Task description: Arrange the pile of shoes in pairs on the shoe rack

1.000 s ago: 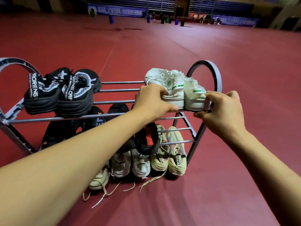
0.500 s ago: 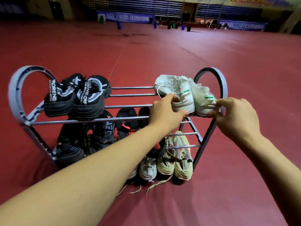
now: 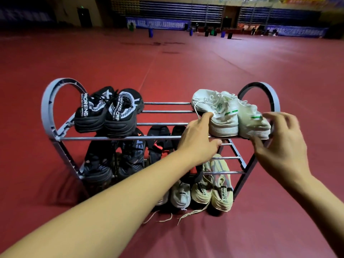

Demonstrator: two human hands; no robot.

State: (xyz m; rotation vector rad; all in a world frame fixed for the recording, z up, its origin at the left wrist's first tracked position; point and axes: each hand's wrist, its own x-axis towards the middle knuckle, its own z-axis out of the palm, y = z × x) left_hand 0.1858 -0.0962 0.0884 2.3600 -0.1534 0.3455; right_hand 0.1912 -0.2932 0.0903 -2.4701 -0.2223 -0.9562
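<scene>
Hands [image 3: 240,140] now looser, flanking white shoes [image 3: 230,114] atop rack [image 3: 104,138].

I look out over a wide red sports floor [image 3: 242,75], matte, with faint seam lines running away from me and a few dark scuff patches [image 3: 158,43] far out. Beyond the floor stands a dim far wall with folded blue bleachers [image 3: 176,10] above it. Blue banners [image 3: 158,23] with pale lettering hang along the foot of that wall. A dark doorway [image 3: 84,17] sits left of the banners, a small green light above it. Small blue and dark bins [image 3: 150,32] stand scattered before the banners. Light is low and warm.
</scene>
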